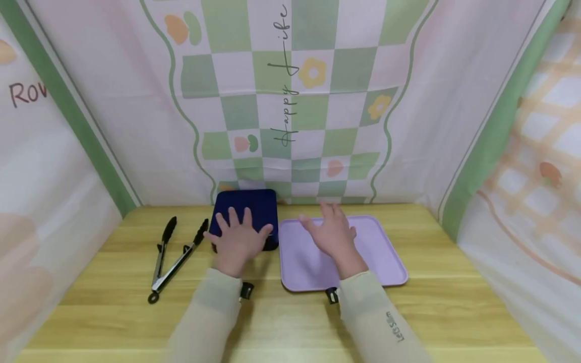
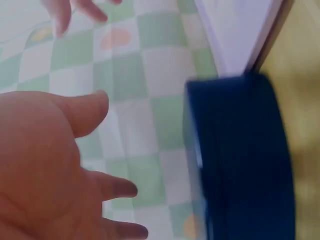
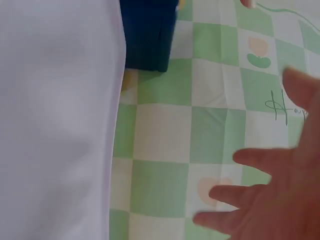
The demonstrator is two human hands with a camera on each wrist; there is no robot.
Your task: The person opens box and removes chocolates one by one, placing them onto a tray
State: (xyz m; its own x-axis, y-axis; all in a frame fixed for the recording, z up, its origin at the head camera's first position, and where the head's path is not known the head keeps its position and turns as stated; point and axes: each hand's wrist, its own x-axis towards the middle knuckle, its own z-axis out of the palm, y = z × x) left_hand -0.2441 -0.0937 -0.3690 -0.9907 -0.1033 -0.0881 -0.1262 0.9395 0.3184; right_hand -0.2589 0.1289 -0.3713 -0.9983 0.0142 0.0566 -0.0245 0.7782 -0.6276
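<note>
In the head view my left hand (image 1: 239,241) is spread over a dark blue box-like object (image 1: 258,204) at the back of the table. The left wrist view shows that hand apart from the blue box (image 2: 240,160), with nothing in its fingers. My right hand (image 1: 333,233) hovers above a lilac rectangular tray (image 1: 374,252), fingers spread and holding nothing. The right wrist view shows a gap between the hand (image 3: 275,195) and the tray (image 3: 55,125). Left of the box lie metal tongs (image 1: 174,267) with black tips, their arms apart.
The wooden table (image 1: 281,327) runs back to a checked cloth curtain (image 1: 313,111). Printed cloth hangs at the left (image 1: 54,201) and right (image 1: 531,201) sides. The tray's left edge lies close to the box.
</note>
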